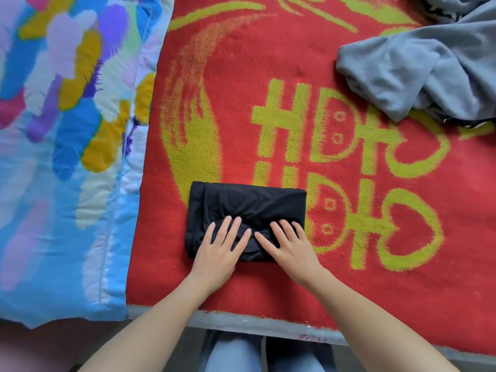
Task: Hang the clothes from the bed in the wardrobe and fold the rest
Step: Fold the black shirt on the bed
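Observation:
A black garment lies folded into a small rectangle on the red blanket near the bed's front edge. My left hand rests flat on its near left part with fingers straight and spread. My right hand presses flat on its near right part, fingers straight. The fingertips of both hands almost meet at the middle of the garment. A crumpled grey garment lies unfolded at the far right of the bed, apart from my hands.
A quilt in blue, purple, yellow and pink covers the left side of the bed. The bed's front edge runs below my wrists, with my knees in blue trousers under it. The red blanket bears large yellow-green patterns.

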`<state>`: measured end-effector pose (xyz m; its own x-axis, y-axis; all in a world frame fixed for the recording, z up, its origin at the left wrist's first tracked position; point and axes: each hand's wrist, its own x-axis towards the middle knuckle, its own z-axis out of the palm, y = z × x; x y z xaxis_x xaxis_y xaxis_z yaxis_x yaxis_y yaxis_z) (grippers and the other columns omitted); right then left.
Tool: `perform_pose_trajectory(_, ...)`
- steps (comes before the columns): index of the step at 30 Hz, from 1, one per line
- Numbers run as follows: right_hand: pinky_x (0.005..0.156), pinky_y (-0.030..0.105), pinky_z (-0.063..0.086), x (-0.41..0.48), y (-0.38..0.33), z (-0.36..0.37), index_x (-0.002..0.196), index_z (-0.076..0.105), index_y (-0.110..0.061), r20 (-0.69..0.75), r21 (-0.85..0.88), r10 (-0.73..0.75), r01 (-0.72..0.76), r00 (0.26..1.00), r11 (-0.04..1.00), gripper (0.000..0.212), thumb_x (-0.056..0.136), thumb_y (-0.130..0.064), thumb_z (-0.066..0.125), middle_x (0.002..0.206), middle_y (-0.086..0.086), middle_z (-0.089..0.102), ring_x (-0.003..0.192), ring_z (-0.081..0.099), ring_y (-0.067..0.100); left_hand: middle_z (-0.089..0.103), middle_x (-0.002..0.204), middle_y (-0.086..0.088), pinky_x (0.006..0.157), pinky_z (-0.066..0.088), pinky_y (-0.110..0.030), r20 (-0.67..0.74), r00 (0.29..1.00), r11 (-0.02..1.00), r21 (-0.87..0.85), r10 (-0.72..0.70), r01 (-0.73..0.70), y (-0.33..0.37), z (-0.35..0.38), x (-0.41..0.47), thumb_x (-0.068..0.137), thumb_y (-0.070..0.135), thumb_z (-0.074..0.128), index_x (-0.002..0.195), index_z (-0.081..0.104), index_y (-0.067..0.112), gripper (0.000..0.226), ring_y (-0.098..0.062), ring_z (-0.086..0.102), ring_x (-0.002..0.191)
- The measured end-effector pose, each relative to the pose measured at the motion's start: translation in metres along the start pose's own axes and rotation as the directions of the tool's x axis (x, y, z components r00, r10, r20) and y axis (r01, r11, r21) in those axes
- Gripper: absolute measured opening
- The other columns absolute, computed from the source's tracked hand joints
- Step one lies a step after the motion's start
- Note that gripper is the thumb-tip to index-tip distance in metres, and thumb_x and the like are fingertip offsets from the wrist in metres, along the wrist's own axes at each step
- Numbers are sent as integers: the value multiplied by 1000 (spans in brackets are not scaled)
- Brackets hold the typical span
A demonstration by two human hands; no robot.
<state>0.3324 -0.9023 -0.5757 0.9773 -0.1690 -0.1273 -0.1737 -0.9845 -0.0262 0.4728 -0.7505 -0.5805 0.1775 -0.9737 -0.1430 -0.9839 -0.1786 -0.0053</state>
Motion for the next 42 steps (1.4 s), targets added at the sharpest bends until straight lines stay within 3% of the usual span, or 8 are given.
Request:
perform_pose_trajectory(4,58,31,53,6,5,-6,101,74,-17,-163,46,-48,56,986,997,35,69,-6,67,86,13,70,71,66,28,63,121,-15,84,52,-46,-143,990,1000,6,15,-14,-3,4,7,74,17,59,114,69,17,41,-30,62,109)
perform_pose_trajectory(8,50,27,49,5,6,-24,97,75,-16,-248,39,-69,82,966,996,36,77,-3,49,77,8,68,59,61,22,70,107,-12,75,56,-39,-273,962,999,-49,-11,-3,-6,-5,11,79,5,46,105,73,15,39,-28,68,97)
perform_pose_trajectory(13,45,23,46,11,5,-81,95,76,-17,-239,3,-95,99,966,995,42,56,-1,74,73,5,66,55,59,19,72,91,-13,62,58,-31,-294,953,983,-181,-72,19,-13,-55,6,48,-4,84,95,75,8,49,-25,71,81)
perform_pose_trajectory(22,47,21,47,1,-35,-234,100,74,-20,-250,-157,-430,402,868,902,55,46,-18,84,78,-1,68,60,61,14,72,85,-11,56,56,-27,-416,859,952,-72,-299,297,5,-196,-87,64,-2,58,90,76,9,33,-23,71,74)
perform_pose_trajectory(30,48,19,47,-43,-114,-301,100,75,-21,-307,-292,-793,741,526,605,61,40,-24,89,79,0,69,60,63,15,73,85,-6,55,56,-25,-514,599,697,2,-615,717,100,-260,-220,68,3,45,88,77,12,39,-19,71,73)
perform_pose_trajectory(33,46,20,46,-75,-169,-312,99,75,-18,-321,-330,-896,850,308,411,62,39,-19,88,76,2,68,58,61,17,74,84,-5,54,55,-24,-493,456,520,7,-741,854,157,-272,-288,53,4,61,87,78,13,39,-18,71,72)
perform_pose_trajectory(36,44,20,46,-119,-233,-323,96,76,-17,-330,-341,-938,912,110,227,61,36,-18,87,73,2,68,56,62,17,73,83,-5,53,55,-23,-456,280,327,-25,-845,945,213,-282,-355,49,7,66,86,77,14,39,-17,71,71)
perform_pose_trajectory(42,42,20,45,-205,-333,-322,93,77,-16,-323,-364,-935,931,-148,-21,50,43,-10,78,66,2,65,52,59,16,73,80,-5,51,55,-23,-410,25,58,-67,-912,996,307,-279,-455,29,1,88,84,77,12,57,-17,70,69)
